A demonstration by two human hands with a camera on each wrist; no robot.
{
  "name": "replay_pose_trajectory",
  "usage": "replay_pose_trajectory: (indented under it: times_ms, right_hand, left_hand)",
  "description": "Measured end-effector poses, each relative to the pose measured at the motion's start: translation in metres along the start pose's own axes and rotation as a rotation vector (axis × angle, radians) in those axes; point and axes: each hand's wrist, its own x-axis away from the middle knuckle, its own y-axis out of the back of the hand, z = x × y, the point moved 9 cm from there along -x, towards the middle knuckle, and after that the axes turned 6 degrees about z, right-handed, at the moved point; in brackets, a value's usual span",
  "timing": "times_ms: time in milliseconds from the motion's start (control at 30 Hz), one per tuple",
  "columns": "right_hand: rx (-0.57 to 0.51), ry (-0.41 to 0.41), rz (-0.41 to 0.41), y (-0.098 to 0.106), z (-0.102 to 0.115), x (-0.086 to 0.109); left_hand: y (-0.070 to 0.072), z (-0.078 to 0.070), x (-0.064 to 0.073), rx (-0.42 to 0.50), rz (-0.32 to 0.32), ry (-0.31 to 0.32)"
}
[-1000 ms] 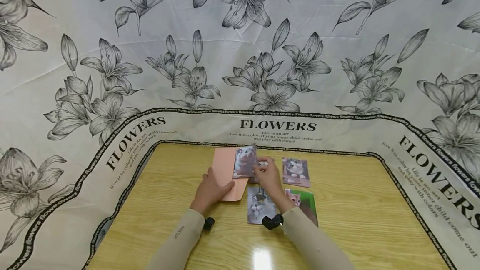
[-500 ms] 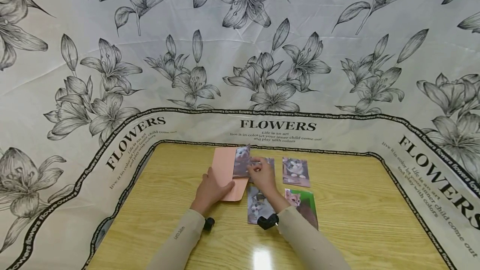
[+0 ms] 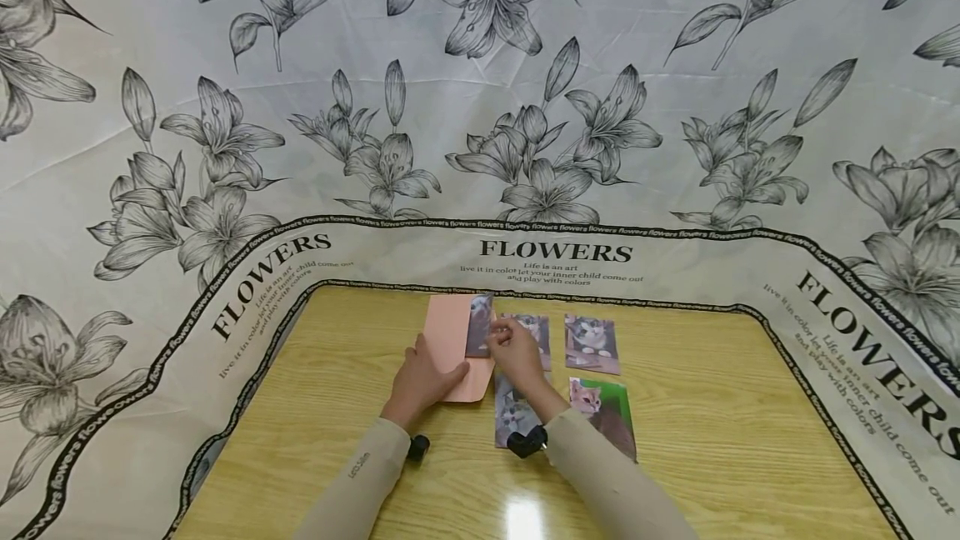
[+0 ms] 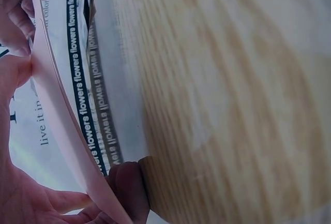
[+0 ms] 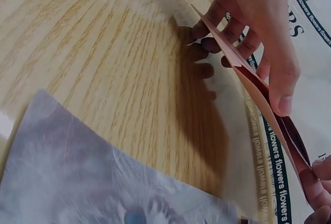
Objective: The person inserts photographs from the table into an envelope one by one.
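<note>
My left hand (image 3: 418, 383) grips a pink paper envelope (image 3: 445, 325), fingers behind it and thumb over the front. The envelope is lifted off the table and tilted, as the left wrist view shows it edge-on (image 4: 61, 111). A photo card with a pale furry animal (image 3: 479, 327) is partly inside the envelope; its right part sticks out of the opening. My right hand (image 3: 521, 363) pinches the card's outer edge between thumb and fingers. In the right wrist view the envelope's mouth gapes, with the dark card edge (image 5: 295, 136) in it.
Several other photo cards lie on the wooden table (image 3: 720, 440): a cat card (image 3: 592, 343) at back right, a green-backed cat card (image 3: 606, 415) before it, a grey card (image 3: 516, 419) under my right wrist, another (image 3: 537, 332) behind that hand. Flower-printed cloth (image 3: 555, 148) encloses the table.
My right hand has moved left, sliding the photo card further into the envelope, so less of it shows. The left hand and envelope have stayed in place.
</note>
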Motion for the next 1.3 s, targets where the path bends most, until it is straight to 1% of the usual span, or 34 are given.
replay_pose_trajectory:
  times_ms: [133, 400, 600, 733, 867, 1133, 1300]
  right_hand:
    - [0.049, -0.019, -0.009, -0.003, 0.001, 0.0]
    - [0.198, -0.008, -0.04, -0.008, 0.008, -0.003]
    - [0.254, 0.047, -0.064, -0.013, 0.016, -0.005]
    - [0.276, 0.062, -0.08, -0.015, 0.02, -0.002]
    - [0.287, 0.058, -0.083, -0.017, 0.023, -0.002]
    - [0.251, 0.096, -0.066, -0.022, 0.026, -0.003]
    - [0.259, 0.095, -0.064, -0.023, 0.026, -0.003]
  left_hand:
    - [0.001, 0.0, 0.001, 0.002, -0.001, -0.001]
    - [0.003, -0.003, 0.002, 0.002, -0.001, -0.003]
    - [0.002, -0.003, 0.0, 0.0, 0.016, 0.013]
    - [0.002, -0.003, -0.001, 0.001, 0.018, 0.019]
    - [0.003, -0.003, 0.0, 0.006, 0.01, 0.016]
    - [0.004, -0.005, -0.001, 0.005, -0.016, -0.004]
    - [0.003, -0.005, -0.001, 0.007, -0.013, -0.007]
